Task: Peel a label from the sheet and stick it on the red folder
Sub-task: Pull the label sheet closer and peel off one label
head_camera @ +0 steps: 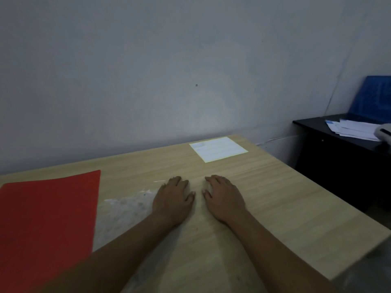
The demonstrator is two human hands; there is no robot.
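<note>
Left hand lies palm down on the counter, fingers spread flat, holding nothing. Right hand lies the same way just beside it, palm down, fingers apart, empty; the two thumbs point toward each other with a narrow gap between. Both forearms are bare and run in from the near edge.

Left to right across the scene:
- Red folder: flat on the counter at far left, closed, its left part cut off by the frame edge. Well apart from the left hand.
- Whitish scuffed patch on the counter surface, between the folder and the left hand.
- Both hands, centre of the counter.
- Label sheet: white, flat, at the far right corner of the counter near the wall. Faint rows visible; individual labels too blurred to count. Well apart from both hands.
- Dark side cabinet beyond the counter's right edge, with loose papers on top and a blue board leaning against the wall.
</note>
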